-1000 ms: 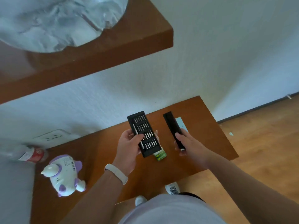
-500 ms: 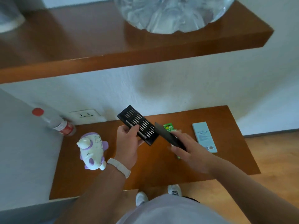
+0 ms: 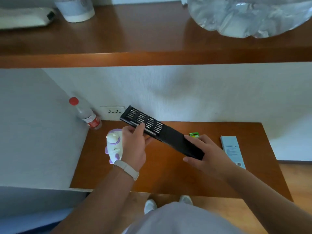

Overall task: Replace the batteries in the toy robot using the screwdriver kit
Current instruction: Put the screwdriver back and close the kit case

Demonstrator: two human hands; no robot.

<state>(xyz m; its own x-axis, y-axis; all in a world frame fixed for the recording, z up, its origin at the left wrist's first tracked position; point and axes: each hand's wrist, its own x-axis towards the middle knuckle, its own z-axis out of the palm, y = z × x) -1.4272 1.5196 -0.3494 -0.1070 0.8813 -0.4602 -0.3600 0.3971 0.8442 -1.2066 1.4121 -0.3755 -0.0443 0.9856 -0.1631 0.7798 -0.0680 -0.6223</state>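
My left hand (image 3: 135, 146) grips the black bit tray of the screwdriver kit (image 3: 142, 122), thumb on its top face, above the brown table (image 3: 162, 173). My right hand (image 3: 205, 153) holds the kit's black sleeve (image 3: 180, 143), whose open end meets the tray's right end. The white and purple toy robot (image 3: 113, 146) lies on the table left of my left hand, partly hidden by it. A green battery pack (image 3: 194, 134) lies just beyond my right hand.
A pale blue box (image 3: 232, 152) lies at the table's right. A clear bottle with a red cap (image 3: 85, 114) leans in the back left corner beside a wall socket (image 3: 112, 112). A brown shelf (image 3: 152, 58) overhangs the table, carrying a crumpled plastic bag (image 3: 249, 16).
The tray and sleeve, held apart before, now meet end to end. The camera has tilted and shifted, bringing the shelf and the whole table into view.
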